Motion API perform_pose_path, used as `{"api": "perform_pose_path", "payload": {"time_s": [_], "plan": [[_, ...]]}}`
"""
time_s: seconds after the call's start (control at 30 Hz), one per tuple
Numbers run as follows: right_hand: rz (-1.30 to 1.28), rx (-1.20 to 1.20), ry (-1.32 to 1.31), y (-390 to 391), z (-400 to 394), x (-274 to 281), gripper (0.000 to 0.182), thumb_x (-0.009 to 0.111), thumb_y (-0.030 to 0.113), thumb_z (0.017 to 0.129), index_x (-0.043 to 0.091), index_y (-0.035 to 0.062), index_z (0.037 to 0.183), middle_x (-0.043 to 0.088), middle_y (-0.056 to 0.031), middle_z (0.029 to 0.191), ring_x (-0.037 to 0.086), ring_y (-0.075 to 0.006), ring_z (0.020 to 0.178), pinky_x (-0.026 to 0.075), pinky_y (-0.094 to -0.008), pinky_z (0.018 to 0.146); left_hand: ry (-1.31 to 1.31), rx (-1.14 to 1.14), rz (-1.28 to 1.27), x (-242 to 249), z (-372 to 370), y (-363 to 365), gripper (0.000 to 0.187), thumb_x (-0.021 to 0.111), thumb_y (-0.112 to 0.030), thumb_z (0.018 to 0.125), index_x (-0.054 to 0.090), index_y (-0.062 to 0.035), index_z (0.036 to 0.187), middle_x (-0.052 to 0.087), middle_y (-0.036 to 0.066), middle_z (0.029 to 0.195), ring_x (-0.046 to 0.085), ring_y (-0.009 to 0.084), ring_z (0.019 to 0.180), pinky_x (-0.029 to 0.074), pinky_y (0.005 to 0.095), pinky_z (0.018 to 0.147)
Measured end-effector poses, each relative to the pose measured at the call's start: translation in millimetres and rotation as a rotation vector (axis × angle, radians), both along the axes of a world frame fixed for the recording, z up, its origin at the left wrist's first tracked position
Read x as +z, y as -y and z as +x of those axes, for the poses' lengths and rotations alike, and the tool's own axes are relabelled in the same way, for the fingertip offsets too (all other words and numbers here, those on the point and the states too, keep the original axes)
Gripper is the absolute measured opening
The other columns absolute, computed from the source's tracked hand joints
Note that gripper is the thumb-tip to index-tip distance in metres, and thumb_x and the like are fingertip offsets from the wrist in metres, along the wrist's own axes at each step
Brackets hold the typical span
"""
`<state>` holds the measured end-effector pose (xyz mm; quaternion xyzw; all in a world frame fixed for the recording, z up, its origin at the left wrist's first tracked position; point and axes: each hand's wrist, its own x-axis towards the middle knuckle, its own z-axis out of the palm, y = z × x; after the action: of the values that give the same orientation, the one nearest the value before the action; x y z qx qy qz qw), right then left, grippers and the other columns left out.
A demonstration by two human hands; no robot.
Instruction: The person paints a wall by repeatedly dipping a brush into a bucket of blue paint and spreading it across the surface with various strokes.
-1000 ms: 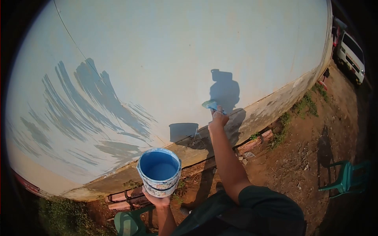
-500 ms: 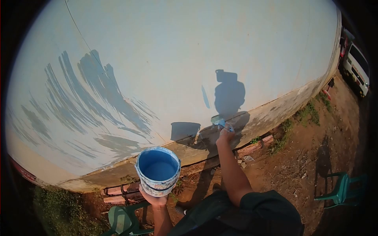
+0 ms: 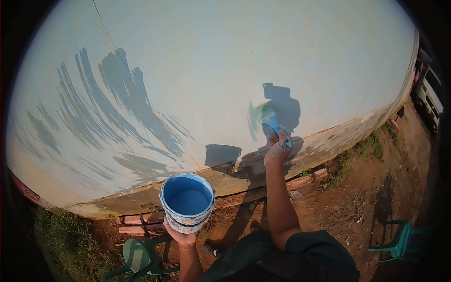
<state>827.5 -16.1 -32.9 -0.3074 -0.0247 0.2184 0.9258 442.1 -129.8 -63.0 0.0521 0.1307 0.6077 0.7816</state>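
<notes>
My left hand point(image 3: 182, 236) supports a paint-splattered white bucket point(image 3: 188, 221) from below, its fingers mostly hidden under the base. Blue paint point(image 3: 189, 201) shows inside it. In my right hand point(image 3: 279, 146) is a paintbrush point(image 3: 270, 120) with a blue handle, fingers closed round the grip. The bristles point up and left, right at the pale wall point(image 3: 211, 70), beside a short fresh blue-grey stroke point(image 3: 252, 121). Farther left, a broad patch of streaky blue-grey strokes point(image 3: 124, 89) covers part of the wall.
A stained ledge point(image 3: 329, 136) runs along the wall's foot, with bricks point(image 3: 136, 225) below. Green plastic chairs stand at lower left point(image 3: 141, 256) and lower right point(image 3: 401, 242). A white vehicle point(image 3: 431, 96) is at the far right. Shadows of head, arm and bucket fall on the wall.
My right hand has raised the paintbrush up the wall, close beside the short stroke, which now looks wider. The bucket stays in my left hand, and the view has shifted slightly.
</notes>
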Motion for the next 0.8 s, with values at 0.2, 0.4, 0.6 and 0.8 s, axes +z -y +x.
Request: {"api": "perform_pose_path", "payload": {"time_s": [0.2, 0.4, 0.6, 0.8], "plan": [[-0.482, 0.093, -0.284, -1.5, -11.9, -137.9, 0.019, 0.065, 0.013, 0.103, 0.066, -0.0017, 0.116, 0.073, -0.0153, 0.100, 0.070, -0.0209, 0.070, 0.056, -0.0305, 0.056, 0.088, 0.047, -0.112, 6.5, -7.1, 2.6, 0.078, 0.049, -0.063, 0.096, 0.042, -0.0155, 0.158, 0.041, 0.016, 0.163, 0.046, 0.0435, 0.143, 0.041, 0.0751, 0.110], [-0.410, 0.047, -0.310, -24.9, -30.2, -122.3, 0.018, 0.065, 0.013, 0.103, 0.067, -0.0019, 0.112, 0.068, -0.0110, 0.087, 0.064, -0.0187, 0.062, 0.052, -0.0292, 0.053, 0.074, 0.062, -0.051, 6.1, -13.5, 6.4, 0.078, 0.050, -0.062, 0.099, 0.035, -0.0175, 0.162, 0.033, 0.019, 0.167, 0.041, 0.0500, 0.145, 0.040, 0.0829, 0.104], [-0.134, -0.045, -0.014, -7.3, 1.5, -65.5, 0.022, 0.064, 0.017, 0.103, 0.065, -0.0040, 0.111, 0.066, -0.0091, 0.083, 0.062, -0.0176, 0.060, 0.051, -0.0290, 0.053, -0.099, 0.106, -0.021, 2.8, -21.3, 10.1, 0.076, 0.048, -0.061, 0.099, 0.043, -0.0136, 0.158, 0.042, 0.015, 0.163, 0.046, 0.0400, 0.144, 0.040, 0.0643, 0.117], [-0.453, -0.059, -0.089, -0.6, 5.0, -119.6, 0.026, 0.063, 0.020, 0.104, 0.064, -0.0022, 0.118, 0.068, -0.0130, 0.096, 0.064, -0.0201, 0.061, 0.052, -0.0300, 0.052, 0.010, 0.033, 0.000, -4.3, -23.4, 11.5, 0.075, 0.048, -0.061, 0.098, 0.044, -0.0133, 0.157, 0.043, 0.015, 0.162, 0.047, 0.0397, 0.144, 0.041, 0.0643, 0.116]]}}
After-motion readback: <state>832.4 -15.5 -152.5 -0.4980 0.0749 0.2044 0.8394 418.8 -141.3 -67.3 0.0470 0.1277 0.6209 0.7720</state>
